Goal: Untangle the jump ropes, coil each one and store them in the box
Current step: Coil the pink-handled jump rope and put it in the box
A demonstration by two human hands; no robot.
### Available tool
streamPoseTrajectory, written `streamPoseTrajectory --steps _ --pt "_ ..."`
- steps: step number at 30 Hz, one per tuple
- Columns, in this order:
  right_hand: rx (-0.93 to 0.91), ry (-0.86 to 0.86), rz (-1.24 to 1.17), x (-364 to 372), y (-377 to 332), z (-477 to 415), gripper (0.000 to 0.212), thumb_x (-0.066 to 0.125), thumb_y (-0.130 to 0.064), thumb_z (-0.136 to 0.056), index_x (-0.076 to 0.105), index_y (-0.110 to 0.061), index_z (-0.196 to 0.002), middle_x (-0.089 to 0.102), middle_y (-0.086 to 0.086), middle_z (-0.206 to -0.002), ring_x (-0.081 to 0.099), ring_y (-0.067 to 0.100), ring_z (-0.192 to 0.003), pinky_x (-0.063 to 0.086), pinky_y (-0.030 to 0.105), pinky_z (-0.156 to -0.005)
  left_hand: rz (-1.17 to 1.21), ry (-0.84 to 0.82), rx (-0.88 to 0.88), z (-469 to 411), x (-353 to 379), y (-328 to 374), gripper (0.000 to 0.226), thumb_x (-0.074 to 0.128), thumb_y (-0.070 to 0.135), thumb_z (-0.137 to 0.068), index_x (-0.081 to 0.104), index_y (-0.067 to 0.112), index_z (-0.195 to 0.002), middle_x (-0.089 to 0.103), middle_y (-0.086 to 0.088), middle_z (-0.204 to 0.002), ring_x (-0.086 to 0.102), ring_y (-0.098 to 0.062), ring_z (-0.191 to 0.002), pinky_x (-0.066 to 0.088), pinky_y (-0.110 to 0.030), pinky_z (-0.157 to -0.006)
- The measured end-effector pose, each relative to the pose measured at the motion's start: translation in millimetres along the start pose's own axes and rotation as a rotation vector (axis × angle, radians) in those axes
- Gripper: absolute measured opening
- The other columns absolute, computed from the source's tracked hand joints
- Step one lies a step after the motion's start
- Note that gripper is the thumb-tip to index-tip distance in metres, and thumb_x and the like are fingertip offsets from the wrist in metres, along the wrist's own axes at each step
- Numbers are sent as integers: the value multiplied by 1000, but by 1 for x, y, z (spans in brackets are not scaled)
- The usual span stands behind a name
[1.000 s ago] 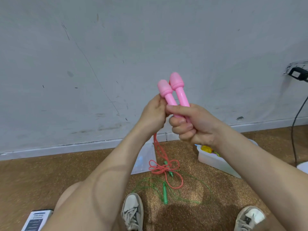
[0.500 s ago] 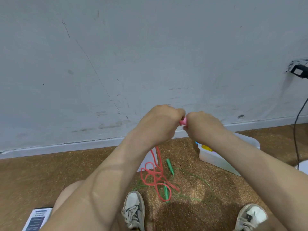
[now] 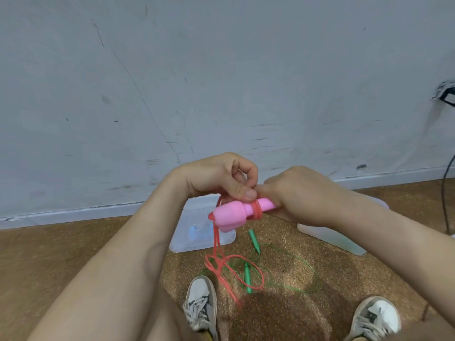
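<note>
The jump rope with pink plastic handles (image 3: 231,215) and a thin red cord (image 3: 216,242) is being held up in front of the person, above the brown cork-textured floor (image 3: 73,254). The right hand (image 3: 295,195) is gripping the two handles together by their narrow ends, so that their bulbous ends are pointing left. The left hand (image 3: 221,178) is curling its fingers and pinching the red cord between thumb and forefinger just above the handles, where a few turns of cord are sitting around the shafts. The rest of the red cord is hanging straight down and is lying in loose, knotted loops on the floor, crossing over the green jump rope (image 3: 247,279), whose two green handles and thin green cord are spreading between the person's white sneakers (image 3: 200,303). A clear plastic box (image 3: 332,236) is standing on the floor to the right, partly hidden behind the right forearm, and a flat translucent lid (image 3: 197,232) is lying to the left at the foot of the grey wall (image 3: 221,70).
</note>
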State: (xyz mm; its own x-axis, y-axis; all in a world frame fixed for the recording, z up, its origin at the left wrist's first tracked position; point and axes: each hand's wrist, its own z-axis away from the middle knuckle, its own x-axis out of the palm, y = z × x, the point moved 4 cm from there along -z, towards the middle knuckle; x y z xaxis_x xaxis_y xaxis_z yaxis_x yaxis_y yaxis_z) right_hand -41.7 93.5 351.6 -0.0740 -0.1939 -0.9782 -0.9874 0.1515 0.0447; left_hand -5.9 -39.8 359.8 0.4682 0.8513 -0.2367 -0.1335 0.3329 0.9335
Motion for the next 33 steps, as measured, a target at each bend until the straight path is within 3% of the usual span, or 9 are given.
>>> streamPoseTrajectory --steps 7,9,12,14,18,21,24,29,33 --pt "51 268 -164 -13 5 2 25 51 -38 -76 62 -18 -84 66 0 -63 61 27 -50 42 29 -42 400 45 101 -15 5 -5 25 81 31 -71 61 17 -67 55 3 -55 51 -6 -44 42 -17 -43" --pt "124 297 -264 -13 6 2 16 56 -36 -75 61 -22 -81 64 -3 -60 59 25 -50 42 29 -44 353 168 22 -20 2 -8 29 63 11 -88 60 19 -60 53 8 -49 47 -2 -40 39 -13 -41" --pt "341 360 -548 -12 11 5 12 61 -28 -75 52 -30 -67 48 -14 -49 44 9 -50 35 29 -50 542 309 -25 -22 -9 -21 28 36 0 -99 50 11 -78 54 9 -49 48 0 -37 38 -11 -38" --pt "485 386 -683 -10 17 5 28 68 -21 -80 49 -24 -60 43 -10 -47 39 7 -49 35 31 -50 718 333 41 -26 -11 -21 10 55 1 -86 54 9 -80 48 3 -50 40 -2 -34 29 -10 -34" --pt "709 362 -1031 -12 21 4 27 72 -15 -83 55 -16 -62 40 -11 -44 32 6 -40 28 18 -40 605 398 173 -29 -4 -13 5 60 13 -77 59 8 -78 43 0 -53 32 -3 -36 23 -12 -35" --pt "847 323 -1370 -11 34 9 14 68 -9 -84 62 -14 -72 37 -4 -47 25 9 -38 17 17 -39 337 442 152 -27 -1 -10 3 64 13 -85 66 11 -84 47 -2 -53 37 -12 -43 30 -18 -42" --pt "934 239 -1356 -9 50 16 20 62 -3 -83 55 -17 -70 35 0 -52 22 11 -42 14 21 -42 -18 559 69 -24 4 -4 14 57 17 -95 67 10 -87 40 -1 -51 33 -14 -47 31 -22 -46" --pt "971 214 -791 -5 69 20 13 63 -13 -81 53 -11 -73 49 4 -59 43 21 -51 31 25 -46 -727 654 -14 -21 9 12 24 50 39 -96 66 22 -92 55 0 -57 50 -18 -58 39 -35 -58" --pt "856 145 -264 -1 69 17 10 54 -16 -86 47 -12 -80 52 3 -70 52 32 -71 31 32 -58 -1133 591 -28 -21 24 26 21 46 28 -97 60 15 -106 60 -2 -79 55 -26 -79 40 -34 -65"
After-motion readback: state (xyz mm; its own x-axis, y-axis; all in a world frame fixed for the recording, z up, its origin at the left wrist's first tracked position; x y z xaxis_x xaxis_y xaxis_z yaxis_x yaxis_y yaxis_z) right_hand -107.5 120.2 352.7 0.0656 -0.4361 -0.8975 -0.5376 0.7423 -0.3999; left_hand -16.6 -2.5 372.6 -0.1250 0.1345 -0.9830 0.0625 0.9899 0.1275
